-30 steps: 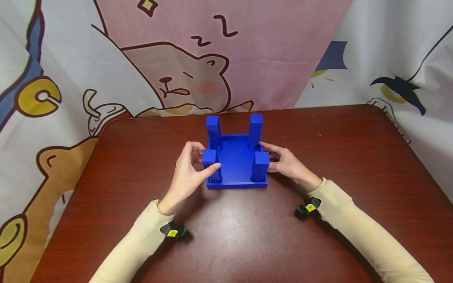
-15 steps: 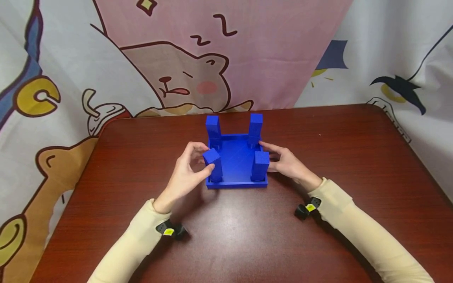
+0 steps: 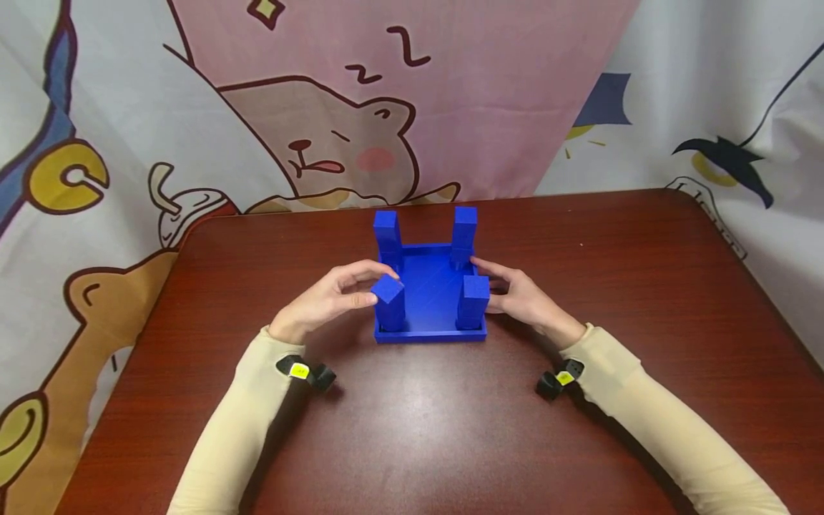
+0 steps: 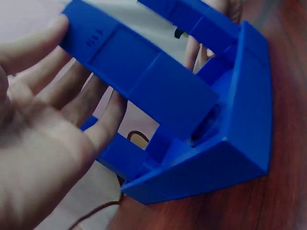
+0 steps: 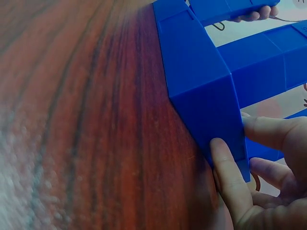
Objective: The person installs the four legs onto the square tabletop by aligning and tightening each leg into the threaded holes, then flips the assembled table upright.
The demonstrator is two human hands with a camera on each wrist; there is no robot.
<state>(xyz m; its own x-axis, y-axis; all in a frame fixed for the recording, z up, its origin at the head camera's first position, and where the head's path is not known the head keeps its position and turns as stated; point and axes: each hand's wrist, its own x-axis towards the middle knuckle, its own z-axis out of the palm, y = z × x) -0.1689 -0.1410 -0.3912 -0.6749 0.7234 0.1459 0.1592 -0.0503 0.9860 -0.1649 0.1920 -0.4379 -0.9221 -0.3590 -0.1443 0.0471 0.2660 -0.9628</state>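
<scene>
A blue square base (image 3: 431, 335) with a raised rim lies on the table, and a square post stands at each corner, like a small upturned table with legs. My left hand (image 3: 322, 302) holds the near-left leg (image 3: 390, 311) near its top, between thumb and fingers. That leg is turned out of line with the base's sides, and in the left wrist view (image 4: 120, 62) its lower end sits within the rim. At the right side, my right hand (image 3: 524, 298) grips the base's wall (image 5: 206, 100), one digit flat on the outside, others at the rim. The near-right leg (image 3: 473, 304) stands upright.
The far-left leg (image 3: 388, 236) and far-right leg (image 3: 464, 232) rise at the back corners. Beneath everything is a dark red-brown wooden table (image 3: 425, 429). A printed curtain (image 3: 489, 93) hangs behind its far edge. Small black cameras (image 3: 548, 385) sit on both wrists.
The near-left leg has turned about its upright axis, so a corner of its top now faces forward. My left hand has swung round with its fingers further across the leg. The right hand stays put.
</scene>
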